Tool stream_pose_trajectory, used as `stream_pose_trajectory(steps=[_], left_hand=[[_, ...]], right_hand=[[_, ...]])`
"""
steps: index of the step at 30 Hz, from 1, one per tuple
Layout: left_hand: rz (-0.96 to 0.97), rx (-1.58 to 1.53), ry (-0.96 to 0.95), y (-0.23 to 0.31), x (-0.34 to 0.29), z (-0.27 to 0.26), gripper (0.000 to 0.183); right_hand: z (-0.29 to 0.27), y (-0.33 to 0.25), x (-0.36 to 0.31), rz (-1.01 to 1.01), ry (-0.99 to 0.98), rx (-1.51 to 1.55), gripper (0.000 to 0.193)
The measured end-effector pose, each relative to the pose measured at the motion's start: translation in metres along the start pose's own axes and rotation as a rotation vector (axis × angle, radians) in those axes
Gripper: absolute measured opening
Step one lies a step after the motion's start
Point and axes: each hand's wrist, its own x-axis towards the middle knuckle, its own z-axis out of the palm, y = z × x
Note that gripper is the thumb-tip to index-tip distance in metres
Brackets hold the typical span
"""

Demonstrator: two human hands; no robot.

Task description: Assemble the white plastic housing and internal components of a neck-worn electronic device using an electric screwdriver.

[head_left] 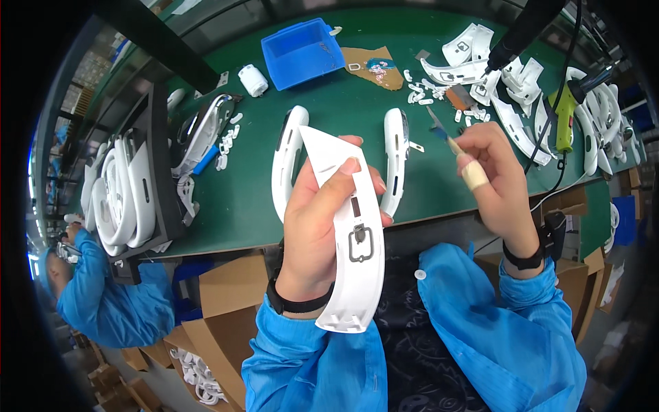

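Note:
My left hand [317, 218] grips a long curved white plastic part [353, 226] held upright over my lap; a grey rectangular clip sits on its face. My right hand [495, 180] pinches a small thin blade tool [439, 127] with a pale handle, raised above the green table [233, 199]; one finger wears a tan wrap. Blade and part are apart. Two more curved white parts [287, 158] [396, 158] lie on the table just beyond my hands.
A blue bin [302, 51] stands at the back. White plastic parts pile at the right [511, 89] with a green-yellow tool [564, 117]. A black rack [154, 172] of white parts stands left. Another person's blue sleeve [103, 302] is lower left. Cardboard boxes [226, 309] sit below.

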Motion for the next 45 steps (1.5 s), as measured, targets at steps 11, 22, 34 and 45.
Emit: stream_pose_trajectory(steps=[11,22,34,45], left_hand=[[0.048,0.232,0.029,-0.005,-0.007,0.009,0.034],[0.179,0.366,0.133,-0.008,-0.021,0.031,0.036],[0.190,0.454,-0.055,-0.010,-0.025,0.022,0.028],[0.190,0.634,-0.169,-0.003,-0.027,0.018,0.028]], right_hand=[[0.020,-0.054,-0.001,-0.655,-0.067,-0.641,0.029],[0.028,-0.056,-0.012,-0.793,0.001,-0.750,0.021],[0.026,-0.051,-0.016,-0.828,-0.027,-0.682,0.022],[0.022,-0.055,-0.016,-0.814,-0.115,-0.665,0.018]])
